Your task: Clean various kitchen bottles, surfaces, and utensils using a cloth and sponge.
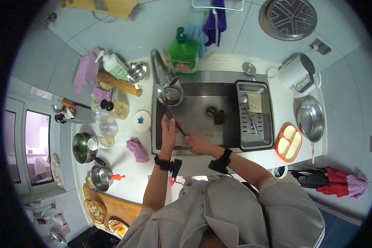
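My right hand [200, 144] grips the lower end of a dark, slim handle over the left side of the steel sink [192, 111]. My left hand [169, 133] is around the same handle farther up. The handle leads towards a round metal bowl, apparently of a ladle [173, 95], below the spout of the faucet [159, 66]. The faucet partly hides where handle and bowl meet. A dark scrubber [219, 117] lies beside the drain [210, 111]. At the sink's right sits a slotted steel tray [243, 124] with a spoon [250, 116] and a pale sponge [254, 102].
Behind the sink stands a green detergent bottle [183, 55]. Left are a pink cloth [137, 150], a white lid [141, 121], a wooden rolling pin [121, 83] and a steel pan [101, 178]. Right are a divided plate [289, 143], a steel basin [311, 119] and a kettle [296, 73].
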A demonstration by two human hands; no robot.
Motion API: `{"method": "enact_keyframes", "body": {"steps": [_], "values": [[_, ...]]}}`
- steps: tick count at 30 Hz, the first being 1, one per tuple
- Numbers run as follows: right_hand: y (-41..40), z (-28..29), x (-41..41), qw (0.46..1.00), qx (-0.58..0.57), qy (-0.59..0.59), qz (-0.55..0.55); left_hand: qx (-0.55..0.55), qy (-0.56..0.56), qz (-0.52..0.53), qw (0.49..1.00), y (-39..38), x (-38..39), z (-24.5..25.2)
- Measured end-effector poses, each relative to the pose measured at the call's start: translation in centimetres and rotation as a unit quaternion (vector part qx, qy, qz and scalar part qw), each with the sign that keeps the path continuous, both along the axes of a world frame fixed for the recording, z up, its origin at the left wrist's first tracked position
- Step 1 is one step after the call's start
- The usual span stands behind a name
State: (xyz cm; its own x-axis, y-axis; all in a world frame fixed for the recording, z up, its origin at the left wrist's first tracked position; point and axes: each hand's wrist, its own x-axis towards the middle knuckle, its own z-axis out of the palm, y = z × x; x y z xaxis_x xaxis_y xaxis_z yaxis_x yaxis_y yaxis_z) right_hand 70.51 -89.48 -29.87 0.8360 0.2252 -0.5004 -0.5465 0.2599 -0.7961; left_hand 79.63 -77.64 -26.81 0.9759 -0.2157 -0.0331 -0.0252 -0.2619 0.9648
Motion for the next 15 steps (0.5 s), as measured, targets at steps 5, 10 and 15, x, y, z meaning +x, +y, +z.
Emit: {"method": "enact_keyframes", "body": {"steps": [5,10,15], "values": [[-8.2,-5.9,-0.6,0.717,-0.506,-0.453,0.157,-0.377,0.304,0.040,0.874,-4.5,3.2,-0.2],[-23.1,-6.4,-5.3,0.569,-0.818,0.023,-0.080,-0.370,0.301,0.015,0.879,-3.4,3.4,2.5],[-25.0,-11.3,-9.6,0.634,-0.768,0.087,-0.003,-0.330,0.229,0.029,0.915,-2.1,2.7,4.3]]}}
